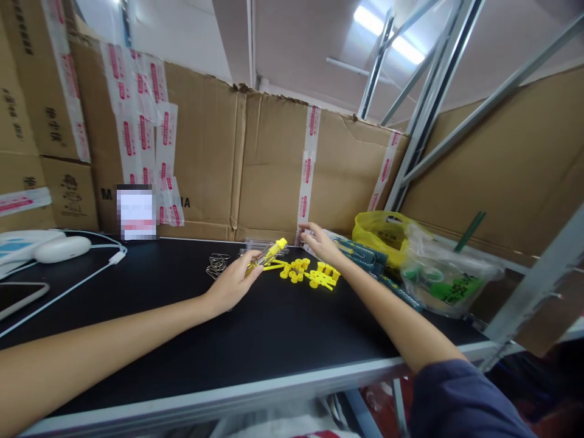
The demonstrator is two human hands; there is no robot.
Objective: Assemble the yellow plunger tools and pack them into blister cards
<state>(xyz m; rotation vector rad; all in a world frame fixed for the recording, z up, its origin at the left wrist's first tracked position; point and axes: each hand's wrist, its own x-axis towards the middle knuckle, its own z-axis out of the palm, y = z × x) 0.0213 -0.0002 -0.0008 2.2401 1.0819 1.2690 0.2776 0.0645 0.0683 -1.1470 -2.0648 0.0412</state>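
My left hand [235, 280] is closed around a clear tube with a yellow cap [277, 248], tilted up to the right above the black tabletop. My right hand [320, 246] reaches toward the back of the table, fingers stretched out and apart, near a white printed package [335, 236]; I see nothing held in it. Between the hands lie several small yellow caps [295, 269] and a cluster of thin yellow plastic pieces [323, 280]. Bent metal wire pieces [218, 266] lie left of my left hand. More clear tubes [255, 244] lie behind it, partly hidden.
Dark green packages [365, 255], a yellow plastic bag [383, 234] and a clear bag holding a cup [438, 274] stand at the right. White devices with cables [64, 248] and a phone [22, 298] lie left. Cardboard walls [201, 152] and a metal frame [429, 109] enclose the table.
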